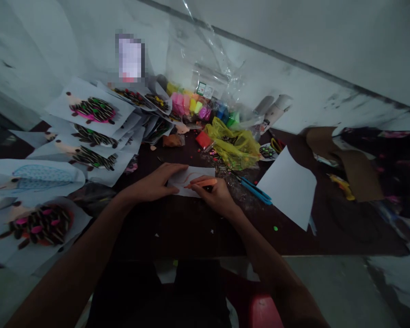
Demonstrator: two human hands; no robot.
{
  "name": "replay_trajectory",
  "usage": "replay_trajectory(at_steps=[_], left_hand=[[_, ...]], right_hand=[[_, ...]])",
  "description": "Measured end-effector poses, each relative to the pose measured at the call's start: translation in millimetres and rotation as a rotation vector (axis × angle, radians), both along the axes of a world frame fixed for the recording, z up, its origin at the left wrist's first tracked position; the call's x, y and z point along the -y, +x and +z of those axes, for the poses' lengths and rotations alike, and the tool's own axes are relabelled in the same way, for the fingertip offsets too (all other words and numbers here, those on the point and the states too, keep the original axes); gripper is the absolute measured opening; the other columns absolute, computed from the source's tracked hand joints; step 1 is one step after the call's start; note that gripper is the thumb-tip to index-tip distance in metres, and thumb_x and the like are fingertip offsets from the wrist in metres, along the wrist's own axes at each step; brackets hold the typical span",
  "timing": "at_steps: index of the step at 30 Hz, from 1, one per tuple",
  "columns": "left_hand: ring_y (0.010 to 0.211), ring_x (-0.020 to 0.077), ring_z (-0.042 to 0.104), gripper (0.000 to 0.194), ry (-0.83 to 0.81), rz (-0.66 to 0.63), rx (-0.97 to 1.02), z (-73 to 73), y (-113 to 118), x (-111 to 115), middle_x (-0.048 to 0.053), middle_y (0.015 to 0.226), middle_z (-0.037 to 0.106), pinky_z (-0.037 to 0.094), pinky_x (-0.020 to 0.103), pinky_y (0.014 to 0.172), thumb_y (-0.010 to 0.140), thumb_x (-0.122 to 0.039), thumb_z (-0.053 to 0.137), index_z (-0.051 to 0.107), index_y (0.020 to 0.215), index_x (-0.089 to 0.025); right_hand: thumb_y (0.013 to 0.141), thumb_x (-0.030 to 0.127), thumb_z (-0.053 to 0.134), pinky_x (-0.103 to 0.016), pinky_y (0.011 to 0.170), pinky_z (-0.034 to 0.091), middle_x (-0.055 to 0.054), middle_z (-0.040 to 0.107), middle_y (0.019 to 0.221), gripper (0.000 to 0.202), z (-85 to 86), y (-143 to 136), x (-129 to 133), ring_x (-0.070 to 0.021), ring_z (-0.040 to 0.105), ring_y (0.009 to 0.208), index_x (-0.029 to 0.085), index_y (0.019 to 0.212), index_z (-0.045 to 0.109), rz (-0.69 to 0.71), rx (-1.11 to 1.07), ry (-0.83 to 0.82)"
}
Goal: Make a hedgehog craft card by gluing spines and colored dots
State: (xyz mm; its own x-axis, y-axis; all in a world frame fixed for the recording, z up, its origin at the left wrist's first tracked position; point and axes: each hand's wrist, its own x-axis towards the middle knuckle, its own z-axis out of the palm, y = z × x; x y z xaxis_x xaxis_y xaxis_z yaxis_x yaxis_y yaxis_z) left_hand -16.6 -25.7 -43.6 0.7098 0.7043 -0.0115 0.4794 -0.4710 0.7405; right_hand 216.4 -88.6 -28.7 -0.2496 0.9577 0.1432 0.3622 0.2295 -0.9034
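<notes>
A small white sheet of paper [205, 172] lies on the dark table between my hands, with a curved orange line drawn on it. My left hand [153, 183] rests at the sheet's left edge, thumb and fingers spread apart, the fingertips on the paper. An orange marker pen [207, 182] is gripped in my right hand [220, 198], its tip pointing left and down at the paper. Just right of that hand lie blue-handled scissors [256, 190]. Beyond the sheet, a yellow plastic bag [234, 148] holds dark striped seeds.
Paper sheets with seed-covered hedgehog figures [94, 110] pile up on the left. Colourful clay packs [191, 105] in clear plastic stand against the wall. A larger white sheet [289, 187] and brown cardboard [358, 175] lie to the right. A red stool [264, 312] shows below the table edge.
</notes>
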Motion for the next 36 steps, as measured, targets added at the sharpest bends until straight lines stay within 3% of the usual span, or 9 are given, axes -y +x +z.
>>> replay_trajectory(at_steps=[12, 36], left_hand=[[0.141, 0.0322, 0.046, 0.072, -0.015, -0.010, 0.022, -1.1, 1, -1, 0.012, 0.154, 0.051, 0.035, 0.052, 0.120, 0.081, -0.026, 0.063, 0.045, 0.150, -0.022], [0.144, 0.0313, 0.043, 0.073, -0.024, 0.003, -0.004, 0.8, 0, 0, 0.011, 0.156, 0.049, 0.034, 0.050, 0.122, 0.082, -0.034, 0.064, 0.044, 0.151, -0.021]], right_hand=[[0.096, 0.033, 0.065, -0.032, 0.087, 0.057, -0.006, 0.080, 0.098, 0.022, -0.8, 0, -4, -0.0197, 0.074, 0.093, 0.023, 0.088, 0.082, 0.036, 0.096, 0.022], [0.091, 0.023, 0.063, -0.026, 0.071, 0.050, -0.005, 0.079, 0.087, 0.022, 16.4, 20, -2, -0.0170, 0.071, 0.077, 0.018, 0.077, 0.080, -0.066, 0.192, -0.054]])
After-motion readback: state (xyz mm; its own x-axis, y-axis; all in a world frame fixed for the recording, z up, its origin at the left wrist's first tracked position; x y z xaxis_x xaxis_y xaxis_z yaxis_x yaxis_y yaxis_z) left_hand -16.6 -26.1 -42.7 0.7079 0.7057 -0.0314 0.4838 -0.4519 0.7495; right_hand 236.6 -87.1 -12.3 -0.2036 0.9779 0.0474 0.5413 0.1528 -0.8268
